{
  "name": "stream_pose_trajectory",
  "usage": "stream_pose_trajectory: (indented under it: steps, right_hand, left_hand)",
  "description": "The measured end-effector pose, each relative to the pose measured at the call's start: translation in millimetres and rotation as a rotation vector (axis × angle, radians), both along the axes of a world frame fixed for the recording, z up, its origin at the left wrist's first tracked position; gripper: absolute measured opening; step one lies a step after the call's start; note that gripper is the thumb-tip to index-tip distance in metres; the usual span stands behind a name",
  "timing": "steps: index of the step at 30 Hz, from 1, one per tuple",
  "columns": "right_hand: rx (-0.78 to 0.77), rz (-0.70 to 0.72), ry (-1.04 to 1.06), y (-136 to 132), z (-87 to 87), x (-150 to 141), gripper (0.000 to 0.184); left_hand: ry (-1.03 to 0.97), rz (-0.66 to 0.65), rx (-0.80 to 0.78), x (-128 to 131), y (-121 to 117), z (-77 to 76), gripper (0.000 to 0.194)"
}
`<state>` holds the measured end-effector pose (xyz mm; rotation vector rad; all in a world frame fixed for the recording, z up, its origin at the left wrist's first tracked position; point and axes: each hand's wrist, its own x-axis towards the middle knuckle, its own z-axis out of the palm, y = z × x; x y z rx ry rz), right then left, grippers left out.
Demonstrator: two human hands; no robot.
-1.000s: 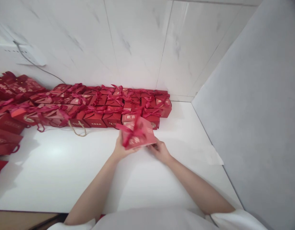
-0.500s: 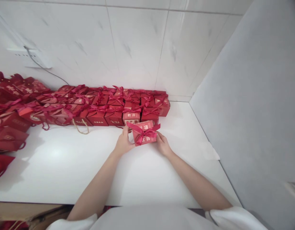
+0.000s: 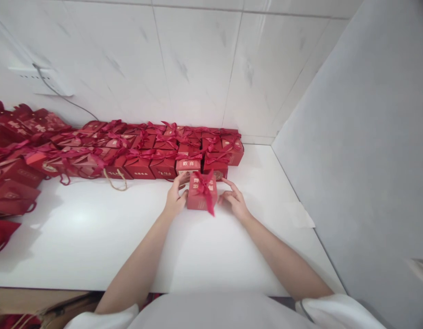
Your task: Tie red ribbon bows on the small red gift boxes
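Note:
A small red gift box (image 3: pixel 196 201) with a crimson ribbon bow (image 3: pixel 206 183) on top and pale lettering is before me on the white table. My left hand (image 3: pixel 177 196) is curved around its left side, thumb and fingers at the edge of the box. On the opposite side, my right hand (image 3: pixel 234 201) is open with its fingers apart, close to the box but not gripping it. Just behind it, the front row of similar ribboned boxes (image 3: pixel 163 170) partly hides behind the box and my left fingertips.
Rows of red boxes line the tiled wall (image 3: pixel 197 59), and more red boxes with cord handles (image 3: pixel 12 196) sit at the left. A grey panel (image 3: pixel 362 151) bounds the table (image 3: pixel 104 242) on the right. A cardboard carton (image 3: pixel 33 299) shows below the front edge.
The gift box has turned and now sits more squarely, its front face toward me. My right hand has let go and its fingers have spread. My left hand stays at its side.

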<state>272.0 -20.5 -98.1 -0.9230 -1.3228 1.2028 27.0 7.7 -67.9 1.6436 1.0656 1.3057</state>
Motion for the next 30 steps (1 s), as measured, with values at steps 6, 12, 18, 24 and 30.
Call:
stream_pose_trajectory:
  steps: [6, 12, 18, 24, 30]
  right_hand:
    - [-0.010, -0.063, 0.004, -1, -5.0, -2, 0.037]
    - [0.083, -0.157, -0.040, -2, -0.4, -6, 0.038]
    - [0.690, -0.445, -0.457, -23, 11.7, -3, 0.046]
    - [1.222, -0.209, -0.843, -43, 17.0, -22, 0.012]
    - [1.158, -0.101, -0.878, -44, 27.2, -32, 0.017]
  left_hand:
    - [-0.149, 0.116, -0.070, -12, 6, 4.2, 0.047]
    - [0.102, -0.141, 0.215, -6, -11, 25.0, 0.062]
    - [0.261, -0.138, 0.219, 9, -22, 34.4, 0.028]
    - [0.170, -0.131, 0.209, 9, -21, 36.6, 0.018]
    - [0.171, -0.124, 0.231, 12, -25, 36.9, 0.017]
